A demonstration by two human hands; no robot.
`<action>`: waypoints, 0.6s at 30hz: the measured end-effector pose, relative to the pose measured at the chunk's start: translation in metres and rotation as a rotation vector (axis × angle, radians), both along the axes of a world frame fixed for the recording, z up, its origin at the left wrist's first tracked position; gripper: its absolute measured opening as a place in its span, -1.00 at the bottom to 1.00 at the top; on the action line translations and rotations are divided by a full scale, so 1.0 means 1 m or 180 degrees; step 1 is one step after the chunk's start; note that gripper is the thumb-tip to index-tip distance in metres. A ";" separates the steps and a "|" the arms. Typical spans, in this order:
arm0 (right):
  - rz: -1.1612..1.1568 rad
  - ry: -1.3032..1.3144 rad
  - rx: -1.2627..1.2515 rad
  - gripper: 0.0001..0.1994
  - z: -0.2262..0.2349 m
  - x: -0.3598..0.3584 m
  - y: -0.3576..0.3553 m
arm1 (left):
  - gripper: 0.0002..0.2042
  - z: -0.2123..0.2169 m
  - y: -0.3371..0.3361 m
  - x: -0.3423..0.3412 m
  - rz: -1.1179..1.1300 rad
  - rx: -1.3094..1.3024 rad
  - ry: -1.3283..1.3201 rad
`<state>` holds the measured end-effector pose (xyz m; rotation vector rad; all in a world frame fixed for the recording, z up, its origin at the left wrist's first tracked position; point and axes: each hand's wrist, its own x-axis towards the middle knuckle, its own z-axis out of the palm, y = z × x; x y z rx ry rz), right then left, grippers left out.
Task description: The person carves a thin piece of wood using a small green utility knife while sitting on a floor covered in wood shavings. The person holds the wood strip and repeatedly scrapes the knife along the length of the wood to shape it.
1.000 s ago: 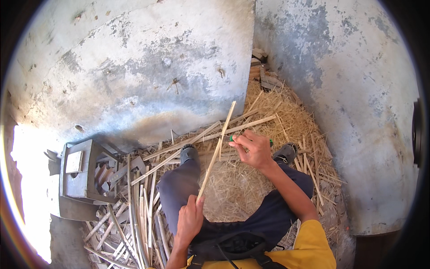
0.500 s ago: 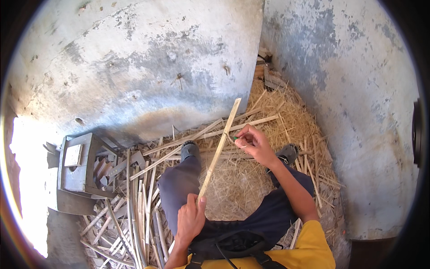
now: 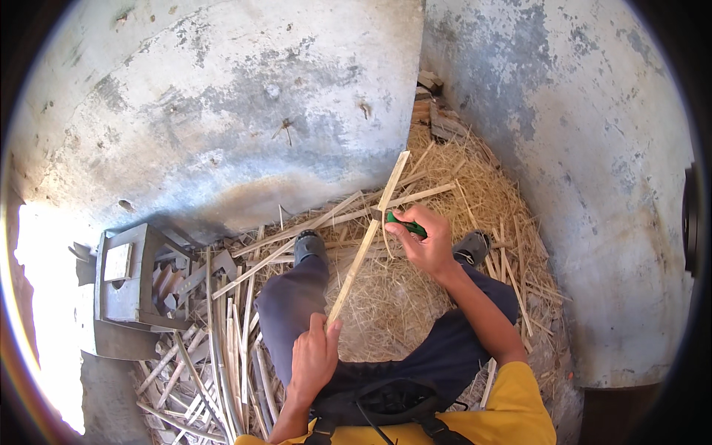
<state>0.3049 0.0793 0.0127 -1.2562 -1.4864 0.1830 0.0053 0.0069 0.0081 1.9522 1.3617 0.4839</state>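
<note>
My left hand (image 3: 313, 361) is closed around the lower end of a long, pale bamboo strip (image 3: 354, 268). The strip slants up and away to the right, between my knees. In my right hand (image 3: 430, 243), the fingers are wrapped round the green handle of a knife (image 3: 412, 226). Its dark blade lies across the strip in the upper part. A thin curled shaving (image 3: 387, 241) hangs down beside the blade.
Shavings (image 3: 400, 311) cover the floor between my feet. Several loose strips (image 3: 241, 341) are piled at the left, near a grey wooden box (image 3: 141, 278). Peeling walls (image 3: 222, 111) stand close ahead and at the right. Some strips cross in front of my shoes (image 3: 310, 246).
My right hand has moved slightly right and nearer, with more of the green handle showing. The knife blade now crosses the strip, whose far end has shifted a little right.
</note>
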 end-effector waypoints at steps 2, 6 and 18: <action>-0.0084 -0.0195 0.0078 -0.78 0.002 0.001 0.000 | -0.72 0.004 -0.001 0.001 0.0028 -0.0050 0.0013; -0.0128 -0.0466 0.0126 -0.84 -0.001 0.001 0.000 | -0.74 -0.006 -0.003 -0.004 0.0007 0.0050 -0.0021; -0.1318 -0.0034 -0.0822 -0.69 0.004 0.106 0.025 | -0.67 0.012 -0.017 -0.053 0.0455 -0.0244 0.0185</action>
